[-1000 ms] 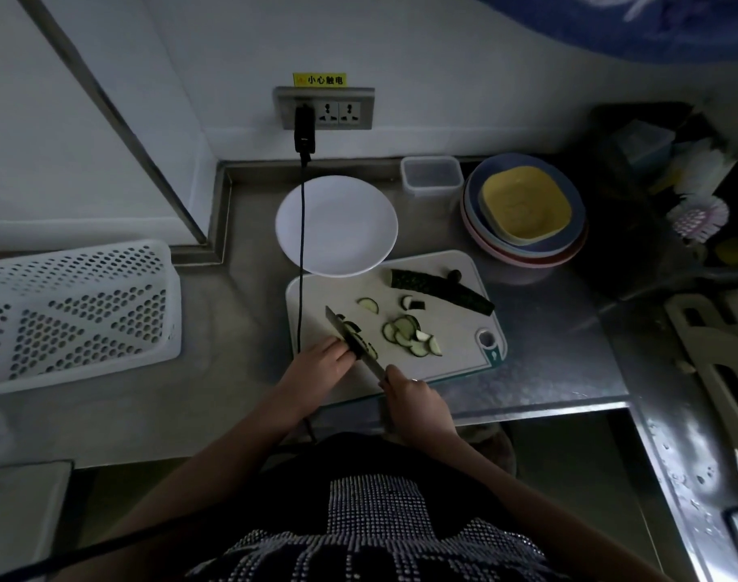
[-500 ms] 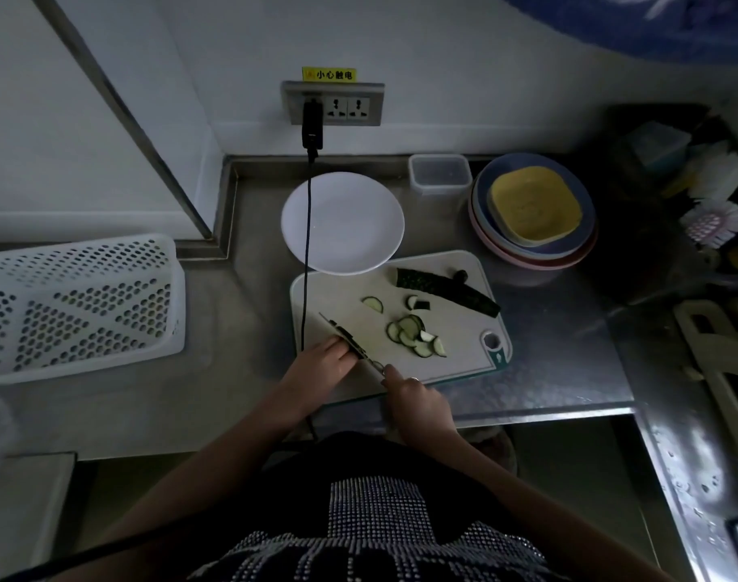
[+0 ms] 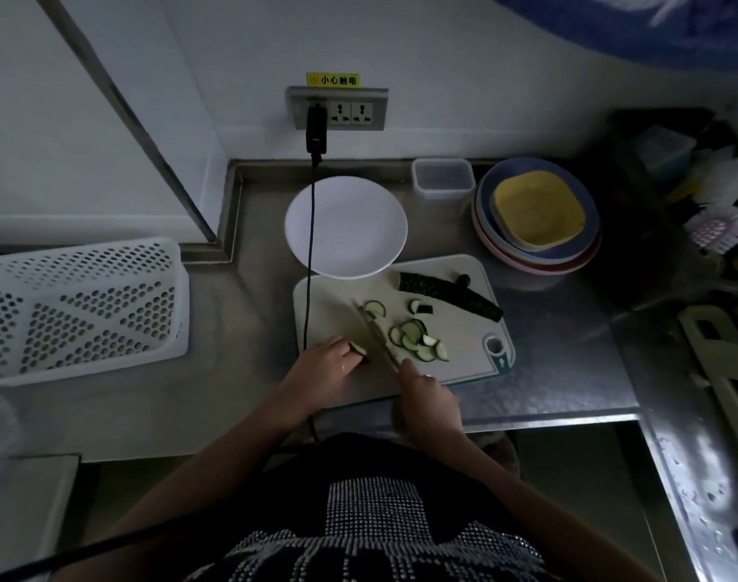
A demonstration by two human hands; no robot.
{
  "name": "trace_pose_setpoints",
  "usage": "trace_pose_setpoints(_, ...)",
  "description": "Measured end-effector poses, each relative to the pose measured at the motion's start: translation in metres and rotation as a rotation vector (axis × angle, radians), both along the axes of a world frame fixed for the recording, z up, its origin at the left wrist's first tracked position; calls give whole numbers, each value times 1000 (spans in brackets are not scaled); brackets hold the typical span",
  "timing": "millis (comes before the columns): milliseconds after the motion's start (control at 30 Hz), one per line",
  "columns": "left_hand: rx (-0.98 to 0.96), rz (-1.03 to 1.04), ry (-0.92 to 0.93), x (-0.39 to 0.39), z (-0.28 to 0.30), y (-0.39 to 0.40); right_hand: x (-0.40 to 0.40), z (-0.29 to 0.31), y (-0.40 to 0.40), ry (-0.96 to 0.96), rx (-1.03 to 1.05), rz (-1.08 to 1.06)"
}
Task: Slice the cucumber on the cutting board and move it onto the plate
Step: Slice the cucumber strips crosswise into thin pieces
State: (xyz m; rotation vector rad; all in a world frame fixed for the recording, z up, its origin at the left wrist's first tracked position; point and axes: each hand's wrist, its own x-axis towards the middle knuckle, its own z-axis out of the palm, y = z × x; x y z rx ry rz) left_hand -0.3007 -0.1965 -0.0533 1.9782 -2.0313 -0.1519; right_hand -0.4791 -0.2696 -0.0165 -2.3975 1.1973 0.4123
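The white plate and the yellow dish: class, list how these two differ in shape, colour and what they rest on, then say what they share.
Shape: the white plate is round; the yellow dish is squarish with rounded corners.
Colour: the white plate is plain white, the yellow dish mustard yellow.
Support: the white plate sits directly on the steel counter, partly overlapping the cutting board; the yellow dish tops a stack of bowls.
Shared: both hold no food.

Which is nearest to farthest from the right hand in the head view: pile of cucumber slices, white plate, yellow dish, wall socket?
From the right hand:
1. Pile of cucumber slices, just beyond it on the cutting board.
2. White plate, behind the board, to the left.
3. Yellow dish, back right, atop stacked plates.
4. Wall socket, up on the wall.
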Motion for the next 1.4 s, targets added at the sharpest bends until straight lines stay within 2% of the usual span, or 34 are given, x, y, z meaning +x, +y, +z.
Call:
trace_pose_setpoints(100, 32, 62, 122, -5, 14, -10, -5, 0, -3, -89, -7, -135)
trace_pose_setpoints(200, 57, 69, 93, -13, 28, -28, -8, 2, -4, -138, -30, -146)
trace_pose_setpoints(367, 437, 32, -39, -13, 40, -51, -11, 10, -12, -220, -114, -247)
trace_pose_setpoints(433, 468, 72, 42, -11, 46, -60, -13, 12, -15, -214, -166, -252)
trace_pose_setpoints(500, 393, 130, 161, -8, 50, -67, -15, 14, -17, -197, -211, -254)
trace_pose_setpoints(567, 160, 153, 201, -6, 55, -67, -19, 15, -19, -187, -232, -256)
trace_pose_setpoints(667, -216, 103, 119, -4, 56, -62, -24, 16, -20, -176, -253, -260)
trace_pose_setpoints(733, -309, -34, 37, -8, 52, -58, -27, 17, -22, -156, -265, -265)
trace_pose_setpoints(833, -202, -372, -66, -16, 44, -55, -27, 16, -26, -124, -282, -268)
trace_pose_setpoints(900, -100, -485, -118, -21, 38, -55, -28, 17, -28, -107, -302, -258)
trace_pose_setpoints(1400, 226, -394, 10, -32, 39, -81, -52, 15, -40, -26, -299, -220)
